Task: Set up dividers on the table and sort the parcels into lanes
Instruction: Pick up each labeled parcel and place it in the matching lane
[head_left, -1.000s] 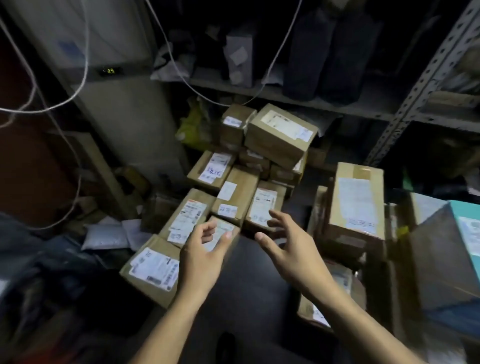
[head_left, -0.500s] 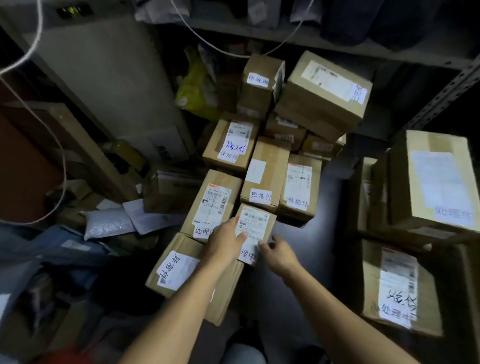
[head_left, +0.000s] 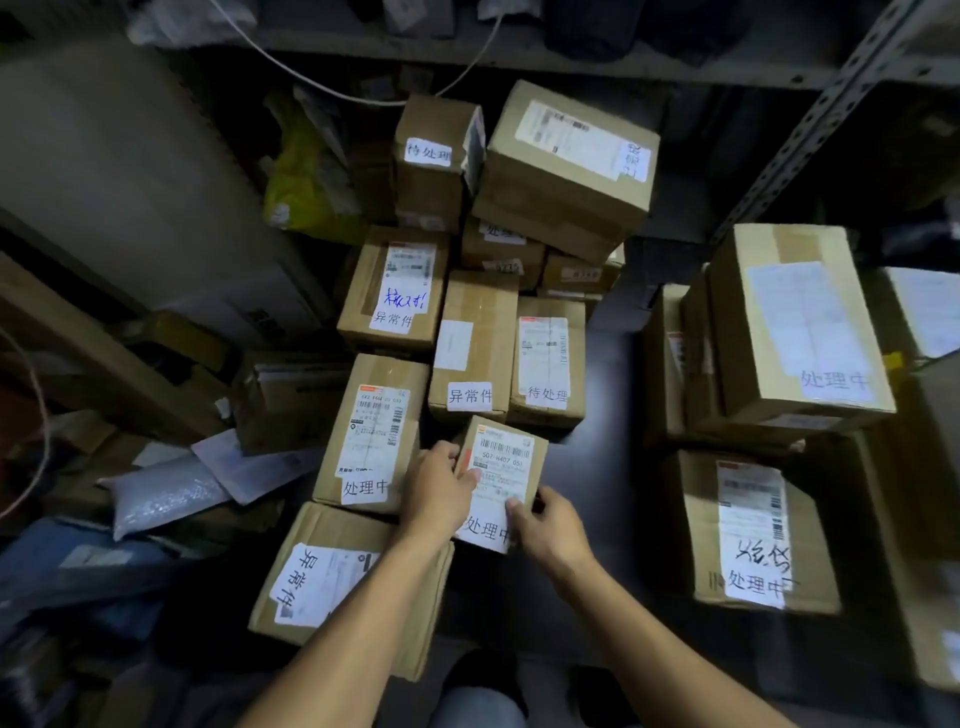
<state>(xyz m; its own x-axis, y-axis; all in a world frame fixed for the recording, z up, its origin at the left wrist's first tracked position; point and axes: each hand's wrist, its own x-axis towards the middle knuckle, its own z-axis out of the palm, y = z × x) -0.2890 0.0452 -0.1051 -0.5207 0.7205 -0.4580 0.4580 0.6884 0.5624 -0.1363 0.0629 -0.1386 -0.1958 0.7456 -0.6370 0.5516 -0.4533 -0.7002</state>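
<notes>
A small cardboard parcel (head_left: 506, 457) with a barcode label and a white tag lies at the front of a heap of brown parcels on the dark floor. My left hand (head_left: 441, 486) grips its left edge, thumb on the label. My right hand (head_left: 548, 525) pinches its lower right corner. Beside it on the left lies a longer parcel (head_left: 374, 431). A tagged box (head_left: 332, 577) sits under my left forearm. Two more tagged parcels (head_left: 475, 345) (head_left: 548, 358) lie just behind.
Stacked boxes (head_left: 566, 156) rise at the back under a metal shelf (head_left: 519, 52). Large boxes (head_left: 795, 322) (head_left: 753, 530) stand on the right beside a perforated upright (head_left: 810, 130). Padded mailers (head_left: 166, 491) and clutter lie on the left. Dark floor (head_left: 608, 415) shows between the heaps.
Both hands came down from mid-air onto the small parcel; the left took its left edge, the right closed on its lower corner. The view moved closer to the heap.
</notes>
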